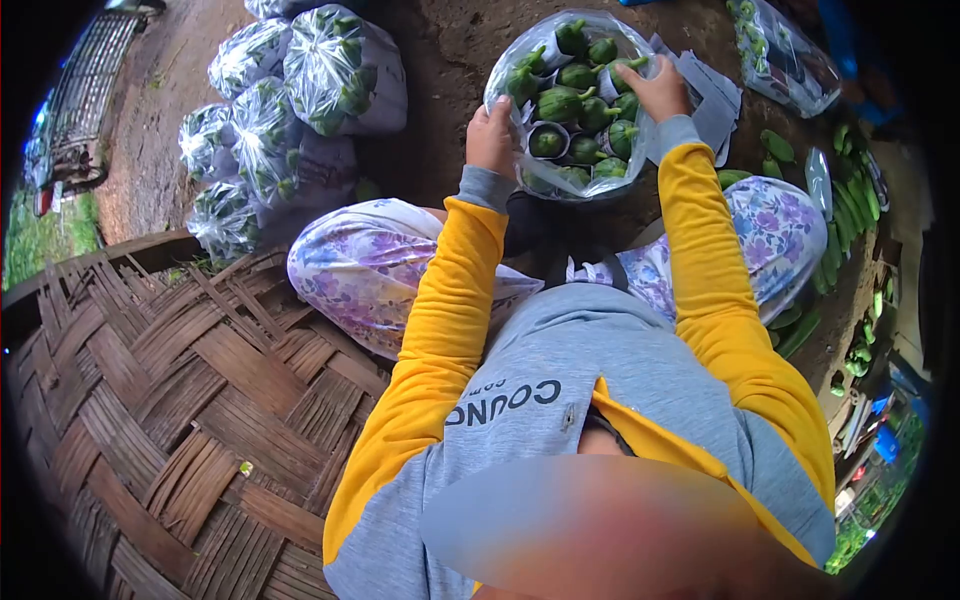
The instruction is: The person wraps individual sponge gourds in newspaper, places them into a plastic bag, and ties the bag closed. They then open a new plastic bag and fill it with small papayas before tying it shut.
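Observation:
A clear plastic bag (pixel 632 183) stands open on the ground between my knees. It is filled with green fruits (pixel 560 103) that have short stems, several partly wrapped in printed paper. My left hand (pixel 491 138) is closed on the bag's left rim. At the right rim, my right hand (pixel 657 92) grips the plastic, with a fingertip reaching over the edge beside a green fruit. Part of the right fingers' hold is hard to make out. Loose sheets of paper (pixel 712 108) lie just right of the bag.
Several filled plastic bags (pixel 335 70) are grouped at the left. Another filled bag (pixel 785 55) lies at the upper right. Long green gourds (pixel 845 215) are spread along the right side. A woven bamboo surface (pixel 180 400) spans the lower left.

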The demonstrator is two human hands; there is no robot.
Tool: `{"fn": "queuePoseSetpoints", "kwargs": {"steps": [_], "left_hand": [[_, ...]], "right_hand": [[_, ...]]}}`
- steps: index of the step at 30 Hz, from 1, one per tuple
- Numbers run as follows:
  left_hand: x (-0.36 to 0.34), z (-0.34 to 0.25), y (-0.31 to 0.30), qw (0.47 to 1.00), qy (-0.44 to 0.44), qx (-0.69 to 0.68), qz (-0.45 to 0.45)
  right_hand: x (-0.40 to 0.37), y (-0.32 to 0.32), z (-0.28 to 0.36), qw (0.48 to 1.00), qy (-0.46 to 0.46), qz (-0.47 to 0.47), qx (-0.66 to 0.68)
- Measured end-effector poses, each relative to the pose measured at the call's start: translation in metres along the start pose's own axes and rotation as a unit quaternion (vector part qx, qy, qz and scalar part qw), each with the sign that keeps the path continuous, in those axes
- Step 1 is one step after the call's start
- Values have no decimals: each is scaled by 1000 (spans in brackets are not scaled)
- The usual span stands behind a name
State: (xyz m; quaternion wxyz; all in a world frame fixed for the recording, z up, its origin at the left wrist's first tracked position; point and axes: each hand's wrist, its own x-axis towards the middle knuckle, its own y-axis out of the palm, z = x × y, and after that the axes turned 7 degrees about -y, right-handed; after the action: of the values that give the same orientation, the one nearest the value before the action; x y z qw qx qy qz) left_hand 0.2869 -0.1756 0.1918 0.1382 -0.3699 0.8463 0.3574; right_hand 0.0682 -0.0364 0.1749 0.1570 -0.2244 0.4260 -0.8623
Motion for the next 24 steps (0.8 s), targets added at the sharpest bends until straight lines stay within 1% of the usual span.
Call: {"fn": "queuePoseSetpoints", "kwargs": {"steps": [1, 2, 3, 4, 5, 6, 7, 8, 10, 11, 12, 14, 15, 16, 17, 19, 20, 21, 22, 24], "left_hand": [[0, 1, 0, 1000, -8, -2, 0], [0, 3, 0, 1000, 1, -22, 5], [1, 3, 1, 999, 11, -44, 9], [2, 1, 3, 998, 14, -61, -8], [2, -1, 5, 997, 18, -78, -25], [20, 9, -11, 997, 41, -63, -9], [32, 13, -17, 997, 24, -73, -7], [34, 12, -15, 997, 7, -82, -5], [32, 17, 4, 998, 55, 16, -12], [47, 27, 2, 990, 116, 76, -22], [58, 36, -6, 993, 106, 56, -23], [46, 27, -4, 996, 81, 22, -32], [40, 24, 2, 997, 70, -29, -12], [39, 23, 4, 997, 63, -50, -3], [42, 21, 7, 996, 57, -71, 8], [43, 20, 7, 994, 49, -92, 43], [43, 21, 7, 993, 52, -93, 40], [42, 22, 5, 993, 56, -95, 36], [42, 23, 4, 994, 57, -94, 29], [41, 20, -1, 994, 59, -86, 22]], "right_hand": [[-1, 3, -11, 993, 63, 96, 42], [-1, 10, -15, 996, 56, 68, -12], [2, 17, -23, 997, 53, 57, 7], [5, 25, -30, 998, 46, 46, 25], [2, 31, -34, 980, 63, 58, 179], [-2, 38, -36, 939, 78, 70, 328], [-5, 41, -36, 875, 90, 79, 469], [-13, 33, -18, 825, 127, 124, 536], [-27, 38, 2, 807, 169, 118, 553], [-34, 31, 15, 811, 150, 125, 552], [-40, 21, 26, 814, 132, 131, 551], [-41, 19, 21, 805, 172, 138, 551], [-37, 24, 10, 804, 192, 134, 546], [-33, 32, 0, 803, 211, 129, 542], [-35, 49, -2, 816, 136, 46, 560], [-42, 64, 0, 812, 95, 10, 576], [-44, 65, 3, 809, 75, -5, 582], [-52, 64, 4, 745, 116, 87, 651], [-59, 51, 14, 797, 105, 97, 586], [-72, 47, 23, 803, 41, 72, 590]]}}
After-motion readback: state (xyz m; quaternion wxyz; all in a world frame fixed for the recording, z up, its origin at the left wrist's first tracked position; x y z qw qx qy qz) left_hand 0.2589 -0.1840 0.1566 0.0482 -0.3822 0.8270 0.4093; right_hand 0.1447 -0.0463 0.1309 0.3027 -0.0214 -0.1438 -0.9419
